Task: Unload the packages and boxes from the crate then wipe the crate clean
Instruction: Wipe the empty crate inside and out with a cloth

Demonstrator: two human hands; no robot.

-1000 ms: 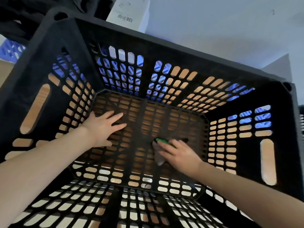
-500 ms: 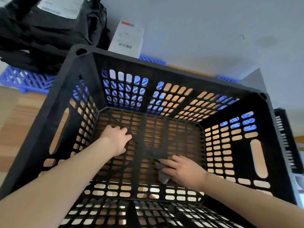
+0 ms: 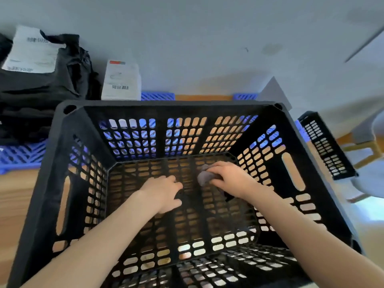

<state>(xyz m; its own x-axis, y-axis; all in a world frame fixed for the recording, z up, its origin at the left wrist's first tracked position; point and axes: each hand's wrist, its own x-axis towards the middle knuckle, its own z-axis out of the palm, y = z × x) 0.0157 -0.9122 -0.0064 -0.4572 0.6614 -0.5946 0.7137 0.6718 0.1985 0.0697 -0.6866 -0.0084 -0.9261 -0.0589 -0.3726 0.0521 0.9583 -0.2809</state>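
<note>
Both my hands are inside the crate. My right hand is curled round a grey cloth, pressing it on the floor, far right. My left hand rests on the floor mid-crate, fingers loose, holding nothing. Black packages and a white box sit outside, past the far-left corner.

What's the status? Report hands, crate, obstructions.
Right hand grips grey cloth on black crate floor. Left hand rests on floor. Crate unloaded, nothing in the way.

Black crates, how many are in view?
2. One large crate fills the middle; a second crate stands beyond its right wall, partly hidden. Others may sit outside the frame.
</note>
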